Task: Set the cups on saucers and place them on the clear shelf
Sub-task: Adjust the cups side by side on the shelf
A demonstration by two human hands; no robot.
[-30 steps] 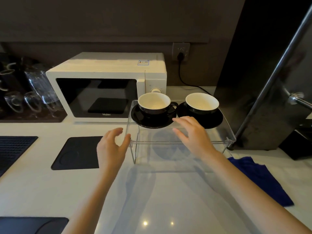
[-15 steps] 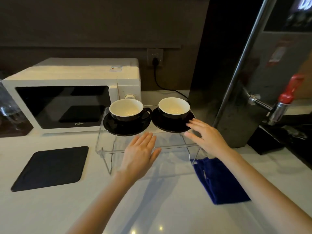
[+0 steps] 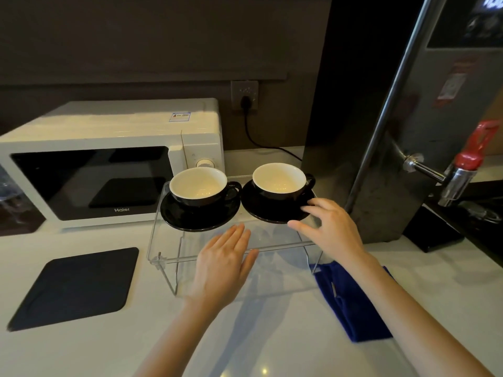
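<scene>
Cups and saucers stand side by side on a clear acrylic shelf (image 3: pixel 275 235) resting on the pale countertop (image 3: pixel 141 341), between a white microwave oven (image 3: pixel 114 159) on the left and a tall stainless-steel water boiler (image 3: pixel 424 126) on the right. Left black saucer (image 3: pixel 190 217) carries a black cup with cream interior (image 3: pixel 200 186); right black saucer (image 3: pixel 261 208) carries a matching cup (image 3: pixel 280 180). Left hand (image 3: pixel 221 263) lies flat and released, palm down, over the shelf's front edge. Right hand (image 3: pixel 330 227), fingers loosely spread, touches the right saucer's rim without grasping it. A dark square mat (image 3: pixel 77 287) and a blue cloth (image 3: pixel 351 303) lie on the countertop.
</scene>
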